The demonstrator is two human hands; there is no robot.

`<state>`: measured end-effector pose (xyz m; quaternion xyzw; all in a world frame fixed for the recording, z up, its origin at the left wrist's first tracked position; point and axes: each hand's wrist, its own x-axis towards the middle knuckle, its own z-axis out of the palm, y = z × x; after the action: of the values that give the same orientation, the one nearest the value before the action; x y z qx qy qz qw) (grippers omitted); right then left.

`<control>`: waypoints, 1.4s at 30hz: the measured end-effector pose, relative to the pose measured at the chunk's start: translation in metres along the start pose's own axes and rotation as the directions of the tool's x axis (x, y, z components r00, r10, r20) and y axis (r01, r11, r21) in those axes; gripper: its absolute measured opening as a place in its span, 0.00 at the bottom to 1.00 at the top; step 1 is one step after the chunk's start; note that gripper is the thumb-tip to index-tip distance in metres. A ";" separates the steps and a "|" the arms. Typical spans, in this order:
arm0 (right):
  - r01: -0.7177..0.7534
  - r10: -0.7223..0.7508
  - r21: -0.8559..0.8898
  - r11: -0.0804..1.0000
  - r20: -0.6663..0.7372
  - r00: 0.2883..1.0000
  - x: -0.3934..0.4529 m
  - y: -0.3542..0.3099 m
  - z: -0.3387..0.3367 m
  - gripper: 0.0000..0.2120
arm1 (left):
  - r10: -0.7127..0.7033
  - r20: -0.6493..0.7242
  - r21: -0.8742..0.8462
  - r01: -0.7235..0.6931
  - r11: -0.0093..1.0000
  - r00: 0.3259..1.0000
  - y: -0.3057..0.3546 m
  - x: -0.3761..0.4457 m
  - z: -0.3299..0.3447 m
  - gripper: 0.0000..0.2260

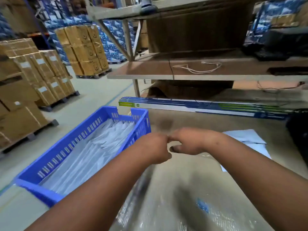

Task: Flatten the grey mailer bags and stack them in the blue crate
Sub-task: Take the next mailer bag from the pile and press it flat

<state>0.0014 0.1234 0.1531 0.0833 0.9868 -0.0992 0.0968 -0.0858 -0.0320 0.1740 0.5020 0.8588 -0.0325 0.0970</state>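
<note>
Both hands, left (154,148) and right (190,141), apparently pinch the blurred mailer bag (175,197) top in a curled grip; slippery film may slide, missing the blue crate (93,130).

We see brown cardboard boxes (25,84) stacked on pallets on the left. More brown boxes (85,50) stand farther back. A white cord (198,67) lies on a brown shelf (150,70). Long blue and green boxes (208,106) lie at the back of the tabletop (200,124).
</note>
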 end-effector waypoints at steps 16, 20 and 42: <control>-0.503 0.524 0.222 0.835 -0.044 0.851 -0.174 0.218 0.171 0.29 | 0.434 0.135 0.123 -0.450 0.885 0.891 0.224 0.153 0.127 0.35; -0.565 0.580 0.181 0.805 -0.046 0.813 -0.169 0.250 0.182 0.39 | 0.445 0.043 0.174 -0.446 0.878 0.894 0.250 0.189 0.149 0.36; -0.442 0.462 0.155 0.884 -0.440 0.770 -0.154 0.127 0.263 0.24 | 0.559 -0.193 0.046 -0.561 0.826 0.807 0.092 0.073 0.269 0.30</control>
<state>0.2194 0.1680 -0.0903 0.3411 0.9293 -0.0709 -0.1230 -0.0048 0.0344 -0.1001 0.7326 0.6782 0.0535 0.0197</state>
